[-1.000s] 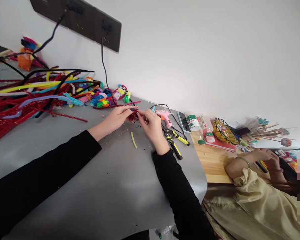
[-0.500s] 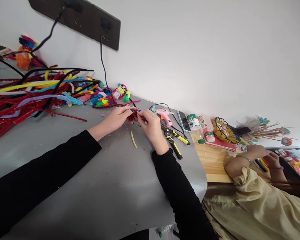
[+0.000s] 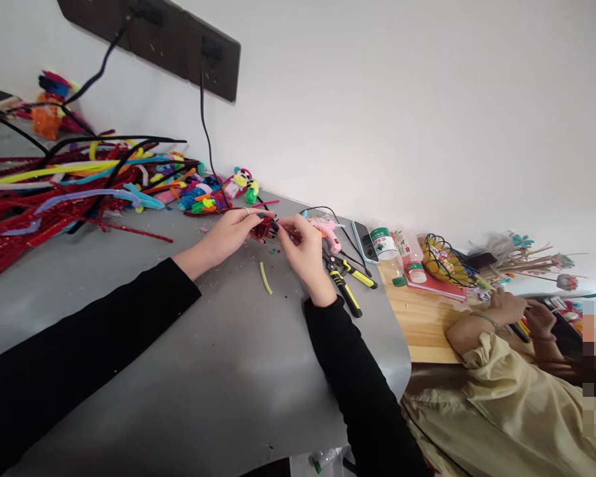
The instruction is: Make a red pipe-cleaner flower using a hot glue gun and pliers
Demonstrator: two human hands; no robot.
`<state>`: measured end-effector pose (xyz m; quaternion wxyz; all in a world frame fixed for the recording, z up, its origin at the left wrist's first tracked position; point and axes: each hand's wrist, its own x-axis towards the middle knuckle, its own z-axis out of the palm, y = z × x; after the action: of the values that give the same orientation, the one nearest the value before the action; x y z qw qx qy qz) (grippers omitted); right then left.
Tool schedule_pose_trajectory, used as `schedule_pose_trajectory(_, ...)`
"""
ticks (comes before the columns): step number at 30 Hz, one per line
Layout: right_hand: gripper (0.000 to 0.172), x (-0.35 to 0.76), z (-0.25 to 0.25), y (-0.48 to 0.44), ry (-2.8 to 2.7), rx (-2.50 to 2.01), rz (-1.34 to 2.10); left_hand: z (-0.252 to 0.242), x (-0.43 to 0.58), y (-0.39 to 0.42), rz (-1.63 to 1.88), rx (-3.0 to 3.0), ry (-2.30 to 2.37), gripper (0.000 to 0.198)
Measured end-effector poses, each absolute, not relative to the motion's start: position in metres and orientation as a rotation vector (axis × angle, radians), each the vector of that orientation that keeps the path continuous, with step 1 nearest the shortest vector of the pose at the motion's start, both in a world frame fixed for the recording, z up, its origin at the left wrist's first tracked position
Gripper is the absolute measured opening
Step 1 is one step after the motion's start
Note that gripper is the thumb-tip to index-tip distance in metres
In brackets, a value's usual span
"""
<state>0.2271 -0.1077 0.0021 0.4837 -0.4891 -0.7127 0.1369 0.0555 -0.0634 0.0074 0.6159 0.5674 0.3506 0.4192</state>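
A small dark red, glittery pipe-cleaner piece [image 3: 262, 228] is pinched in the fingers of my left hand [image 3: 228, 236], above the grey table [image 3: 218, 371]. My right hand [image 3: 304, 248] is closed at the right side of the same piece, thumb and fingertips pressed together there. Fingers hide much of its shape. Below the hands lies a short pale yellow pipe-cleaner length [image 3: 265, 278]. Just right of my right hand are a pink glue gun [image 3: 328, 233] and black-and-yellow pliers [image 3: 345, 285].
Many loose pipe cleaners [image 3: 54, 199] heap at the left, with small pipe-cleaner figures [image 3: 241, 182] by the wall. A phone [image 3: 365, 240], a bottle [image 3: 385, 245] and a wire basket [image 3: 447, 258] stand rightward. Another person's hands [image 3: 509, 308] work above the wooden table [image 3: 427, 324].
My right hand has shifted slightly and its fingers have turned, so more of the red piece shows. My left hand stays almost in place.
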Motion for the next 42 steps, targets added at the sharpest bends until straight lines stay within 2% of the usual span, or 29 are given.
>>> schedule_pose_trajectory(7, 0.016, 0.227, 0.003, -0.106, -1.639, -1.217, 0.381, 0.008, 0.055, -0.065, 0.971, 1.282, 0.723, 0.04)
schedule_pose_trajectory(14, 0.018, 0.228, -0.001, -0.101, -1.522, -1.155, 0.597, 0.013, 0.054, -0.069, 0.978, 1.136, 0.617, 0.032)
schedule_pose_trajectory(25, 0.051, 0.237, -0.002, -0.094, -1.356, -1.088, 0.991, 0.005, 0.05, -0.067, 0.916, 1.102, 0.441, 0.032)
schedule_pose_trajectory(32, 0.048, 0.234, 0.007, -0.102, -1.28, -1.011, 1.35, 0.004, 0.045, -0.063, 0.832, 1.128, 0.317, 0.029)
schedule_pose_trajectory(42, 0.047, 0.232, 0.005, -0.101, -1.232, -1.041, 1.296, 0.002, 0.047, -0.059, 0.832, 1.103, 0.419, 0.035)
